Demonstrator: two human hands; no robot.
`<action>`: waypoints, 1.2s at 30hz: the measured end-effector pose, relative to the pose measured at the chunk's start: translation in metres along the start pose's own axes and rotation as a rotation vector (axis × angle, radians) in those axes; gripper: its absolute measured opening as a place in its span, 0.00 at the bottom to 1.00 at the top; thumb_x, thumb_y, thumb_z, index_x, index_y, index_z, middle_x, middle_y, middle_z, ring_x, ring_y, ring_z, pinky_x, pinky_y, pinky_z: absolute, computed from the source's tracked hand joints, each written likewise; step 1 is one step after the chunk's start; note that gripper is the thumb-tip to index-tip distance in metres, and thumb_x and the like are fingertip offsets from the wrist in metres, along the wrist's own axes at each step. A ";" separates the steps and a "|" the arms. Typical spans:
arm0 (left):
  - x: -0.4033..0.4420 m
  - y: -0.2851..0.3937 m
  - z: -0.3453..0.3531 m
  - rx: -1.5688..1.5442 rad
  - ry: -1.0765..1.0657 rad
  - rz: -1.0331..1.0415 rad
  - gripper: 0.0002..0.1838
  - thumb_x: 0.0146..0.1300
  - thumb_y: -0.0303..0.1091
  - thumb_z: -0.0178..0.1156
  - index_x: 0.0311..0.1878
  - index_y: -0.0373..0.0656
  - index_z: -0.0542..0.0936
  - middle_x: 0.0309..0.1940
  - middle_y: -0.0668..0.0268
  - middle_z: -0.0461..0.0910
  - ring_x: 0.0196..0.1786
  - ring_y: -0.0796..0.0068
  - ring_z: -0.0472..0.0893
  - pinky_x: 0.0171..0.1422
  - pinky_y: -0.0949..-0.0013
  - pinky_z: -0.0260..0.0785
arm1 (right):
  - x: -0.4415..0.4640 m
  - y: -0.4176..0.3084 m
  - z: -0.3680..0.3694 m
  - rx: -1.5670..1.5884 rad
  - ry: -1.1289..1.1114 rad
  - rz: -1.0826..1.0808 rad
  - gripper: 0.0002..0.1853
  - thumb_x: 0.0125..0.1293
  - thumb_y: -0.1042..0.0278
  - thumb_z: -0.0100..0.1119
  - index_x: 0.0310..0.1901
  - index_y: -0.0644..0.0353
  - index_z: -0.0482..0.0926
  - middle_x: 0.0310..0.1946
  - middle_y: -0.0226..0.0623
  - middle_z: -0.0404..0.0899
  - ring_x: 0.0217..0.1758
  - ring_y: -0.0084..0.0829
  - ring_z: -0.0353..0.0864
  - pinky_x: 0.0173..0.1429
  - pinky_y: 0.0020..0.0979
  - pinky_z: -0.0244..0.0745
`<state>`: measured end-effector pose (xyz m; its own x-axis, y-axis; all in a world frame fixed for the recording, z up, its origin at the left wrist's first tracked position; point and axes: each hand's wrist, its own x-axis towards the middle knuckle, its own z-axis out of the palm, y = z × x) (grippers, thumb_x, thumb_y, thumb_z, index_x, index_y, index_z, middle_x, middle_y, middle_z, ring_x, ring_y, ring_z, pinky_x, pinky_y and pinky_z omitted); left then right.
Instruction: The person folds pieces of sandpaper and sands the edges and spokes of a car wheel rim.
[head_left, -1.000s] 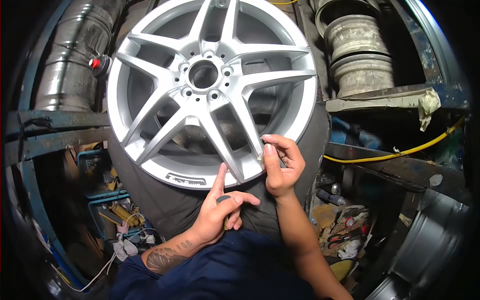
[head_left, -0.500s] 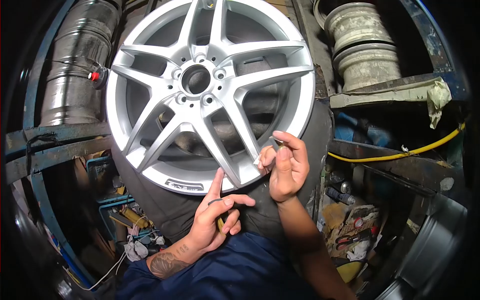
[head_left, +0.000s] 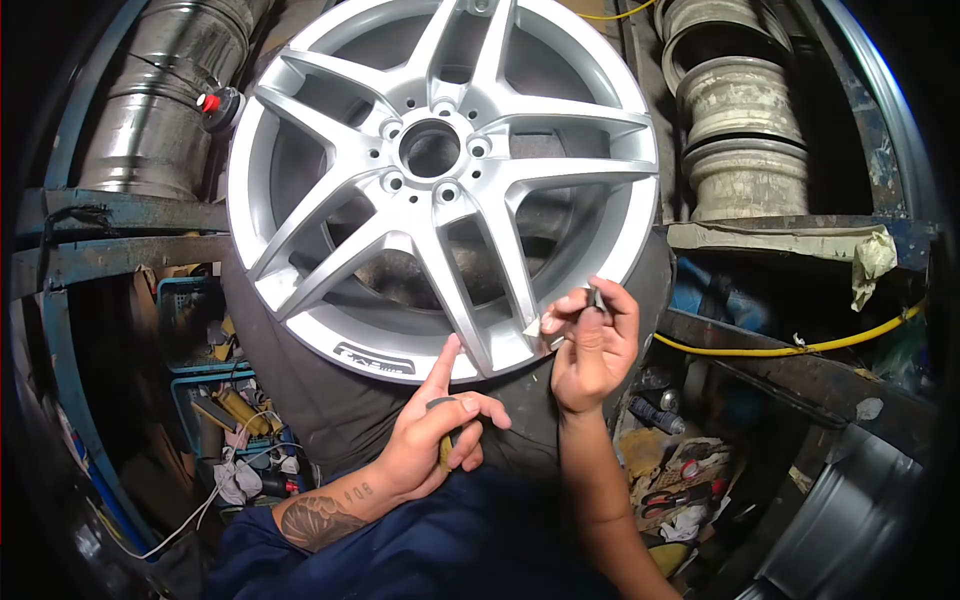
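A silver alloy wheel (head_left: 515, 205) with split spokes rests face up over dark-trousered legs. Its lower lip bears a dark label (head_left: 374, 358) with light lettering. My left hand (head_left: 425, 440) has its index finger stretched to the wheel's near edge, while the thumb and other fingers curl round a mostly hidden yellow piece (head_left: 445, 452). A dark band crosses a finger under that thumb. Above the near right rim, my right hand (head_left: 592, 355) pinches a small dark piece (head_left: 592, 298) that I cannot identify. A small pale scrap (head_left: 533, 328) shows beside its fingers.
Dull, worn wheels (head_left: 745, 125) are stacked at the right. Metal barrels (head_left: 165, 100) stand at the left, near a red-capped dark bottle (head_left: 218, 105). A yellow hose (head_left: 800, 348) runs along the right frame. Blue crates (head_left: 195, 340) and clutter lie low down.
The camera view has turned, so the wheel appears farther right and slightly higher. Both hands keep nearly the same grips; my right hand appears a little farther right and lower.
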<state>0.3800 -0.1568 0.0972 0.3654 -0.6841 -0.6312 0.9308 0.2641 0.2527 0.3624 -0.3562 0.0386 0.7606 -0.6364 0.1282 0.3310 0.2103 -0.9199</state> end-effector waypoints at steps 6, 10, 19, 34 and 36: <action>-0.009 0.002 -0.010 0.096 -0.109 -0.037 0.49 0.78 0.29 0.50 0.86 0.49 0.24 0.49 0.46 0.84 0.22 0.82 0.71 0.32 0.71 0.75 | 0.001 -0.055 -0.014 -0.609 -0.464 0.028 0.08 0.72 0.74 0.56 0.44 0.68 0.83 0.43 0.45 0.86 0.30 0.30 0.82 0.39 0.31 0.78; -0.003 0.002 -0.021 0.119 -0.095 -0.016 0.49 0.78 0.29 0.50 0.86 0.47 0.24 0.52 0.44 0.83 0.22 0.83 0.71 0.32 0.71 0.75 | -0.003 -0.090 0.012 -1.238 -0.963 0.021 0.05 0.58 0.73 0.64 0.36 0.62 0.83 0.61 0.47 0.82 0.34 0.40 0.85 0.44 0.41 0.81; 0.001 0.014 -0.033 -0.021 -0.176 -0.087 0.46 0.80 0.29 0.48 0.87 0.51 0.28 0.50 0.43 0.82 0.22 0.82 0.69 0.32 0.70 0.73 | -0.013 -0.078 0.029 -1.796 -1.206 -0.123 0.10 0.53 0.63 0.68 0.29 0.61 0.84 0.73 0.45 0.73 0.37 0.34 0.84 0.42 0.36 0.78; -0.002 0.013 -0.033 -0.054 -0.251 -0.115 0.44 0.79 0.27 0.44 0.88 0.62 0.32 0.49 0.43 0.80 0.23 0.79 0.69 0.34 0.68 0.73 | -0.012 -0.124 0.040 -1.699 -1.110 0.060 0.07 0.62 0.68 0.65 0.40 0.59 0.83 0.58 0.41 0.82 0.42 0.39 0.84 0.47 0.38 0.78; -0.004 0.013 -0.033 -0.047 -0.298 -0.132 0.46 0.79 0.27 0.44 0.87 0.62 0.28 0.51 0.42 0.80 0.24 0.80 0.69 0.35 0.69 0.73 | -0.006 -0.128 0.033 -1.647 -0.973 0.092 0.07 0.64 0.69 0.64 0.42 0.58 0.83 0.51 0.39 0.84 0.41 0.40 0.85 0.48 0.39 0.79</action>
<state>0.3905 -0.1284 0.0791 0.2299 -0.8814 -0.4126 0.9719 0.1861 0.1441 0.3335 -0.3546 0.1674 0.9403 0.0319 -0.3388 -0.0573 -0.9666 -0.2500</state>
